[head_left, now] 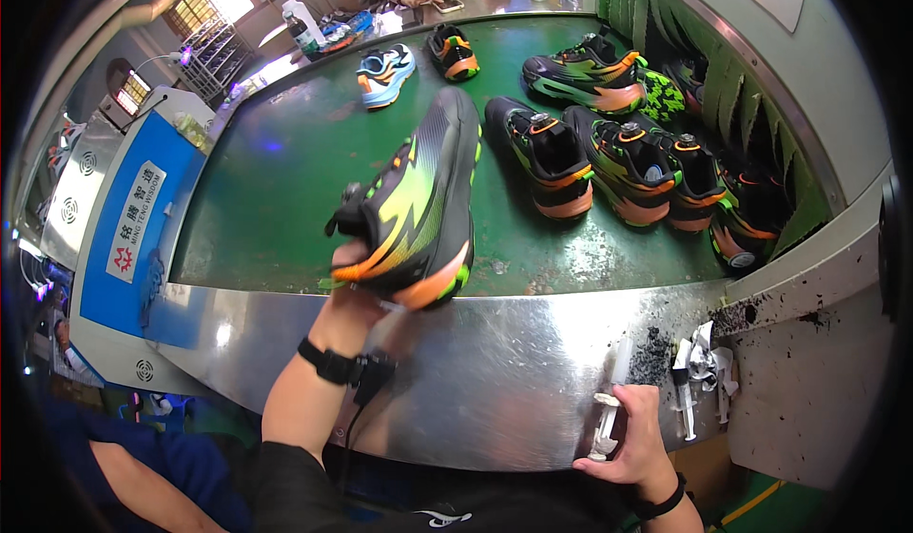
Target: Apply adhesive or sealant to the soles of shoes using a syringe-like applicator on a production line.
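- The left hand [354,290] is clamped on the heel end of a black, green and orange shoe [418,205], lifting it above the near edge of the green belt [285,181].
- The shoe is turned on its side, its sole facing right, toe pointing away toward the far end of the belt.
- A black band [328,364] sits on the left wrist, with a cord hanging from it.
- The right hand [632,433] is closed around a clear syringe [609,414], low at the near edge of the steel desk [495,371], well apart from the shoe.
- Just right of that hand, more syringes and crumpled wrappers [699,371] lie on the desk beside a dark smear.
- On the belt right of the held shoe, a row of matching shoes [618,167] stands close together.
- Farther up the belt sit a blue and white shoe [385,74] and a black and orange one [454,53].
- Left of the belt stands a blue and white machine [143,229].
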Available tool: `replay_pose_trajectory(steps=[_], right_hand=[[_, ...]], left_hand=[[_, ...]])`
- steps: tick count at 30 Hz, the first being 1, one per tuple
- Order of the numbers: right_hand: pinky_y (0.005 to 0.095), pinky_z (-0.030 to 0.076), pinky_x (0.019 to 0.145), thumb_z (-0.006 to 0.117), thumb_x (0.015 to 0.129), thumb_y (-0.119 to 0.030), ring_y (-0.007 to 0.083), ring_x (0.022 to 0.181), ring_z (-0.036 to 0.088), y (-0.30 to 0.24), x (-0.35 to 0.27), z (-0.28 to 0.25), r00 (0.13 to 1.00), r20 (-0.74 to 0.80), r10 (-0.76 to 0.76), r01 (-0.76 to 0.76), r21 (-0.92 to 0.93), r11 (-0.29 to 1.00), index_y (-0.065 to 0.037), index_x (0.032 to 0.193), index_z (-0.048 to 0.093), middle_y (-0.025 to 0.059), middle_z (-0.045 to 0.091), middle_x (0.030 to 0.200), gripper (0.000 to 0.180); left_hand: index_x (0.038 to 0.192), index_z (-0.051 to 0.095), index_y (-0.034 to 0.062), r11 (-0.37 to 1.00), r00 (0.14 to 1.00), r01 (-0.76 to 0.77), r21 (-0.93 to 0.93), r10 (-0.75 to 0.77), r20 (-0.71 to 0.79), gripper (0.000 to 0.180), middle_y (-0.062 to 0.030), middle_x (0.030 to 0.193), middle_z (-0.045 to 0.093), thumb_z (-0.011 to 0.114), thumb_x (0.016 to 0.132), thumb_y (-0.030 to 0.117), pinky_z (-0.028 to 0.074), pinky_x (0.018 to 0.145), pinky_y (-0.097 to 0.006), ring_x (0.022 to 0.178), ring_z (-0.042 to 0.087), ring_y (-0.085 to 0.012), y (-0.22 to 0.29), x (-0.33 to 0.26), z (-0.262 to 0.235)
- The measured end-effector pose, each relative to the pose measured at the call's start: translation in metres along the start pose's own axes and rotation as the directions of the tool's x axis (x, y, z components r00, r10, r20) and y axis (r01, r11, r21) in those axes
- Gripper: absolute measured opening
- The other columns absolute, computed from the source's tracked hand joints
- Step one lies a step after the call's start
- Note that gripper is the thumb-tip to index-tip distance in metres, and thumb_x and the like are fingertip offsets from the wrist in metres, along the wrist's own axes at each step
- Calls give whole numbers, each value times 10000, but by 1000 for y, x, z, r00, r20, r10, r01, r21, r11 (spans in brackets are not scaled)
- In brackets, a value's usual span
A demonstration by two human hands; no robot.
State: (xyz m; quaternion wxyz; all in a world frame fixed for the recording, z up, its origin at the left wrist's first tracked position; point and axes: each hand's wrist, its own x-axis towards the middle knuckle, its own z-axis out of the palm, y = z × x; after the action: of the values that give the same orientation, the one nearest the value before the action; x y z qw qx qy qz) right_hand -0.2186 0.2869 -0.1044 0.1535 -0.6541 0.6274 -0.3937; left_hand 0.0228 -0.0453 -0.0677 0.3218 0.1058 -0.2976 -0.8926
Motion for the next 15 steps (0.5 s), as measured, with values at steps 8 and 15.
replay_pose_trajectory(steps=[8,15], right_hand=[[444,389,889,910,574,-440,333,993,495,-1,-2,1,1000,-3,-1,1,-27,1000,-13,1314,438,157,527,1128,976],[441,383,912,904,579,-444,336,1011,503,-1,-1,4,1000,3,-14,14,-27,1000,-10,1324,446,159,532,1144,976]], left_hand=[[1459,389,-15,992,980,122,-21,-123,-154,721,-245,1442,466,510,957,488,389,1137,-495,1295,517,-364,-33,-87,19],[1450,396,-5,969,925,204,-138,-237,-296,710,-196,1445,473,519,976,510,424,1105,-433,1275,522,-310,-63,-108,23]])
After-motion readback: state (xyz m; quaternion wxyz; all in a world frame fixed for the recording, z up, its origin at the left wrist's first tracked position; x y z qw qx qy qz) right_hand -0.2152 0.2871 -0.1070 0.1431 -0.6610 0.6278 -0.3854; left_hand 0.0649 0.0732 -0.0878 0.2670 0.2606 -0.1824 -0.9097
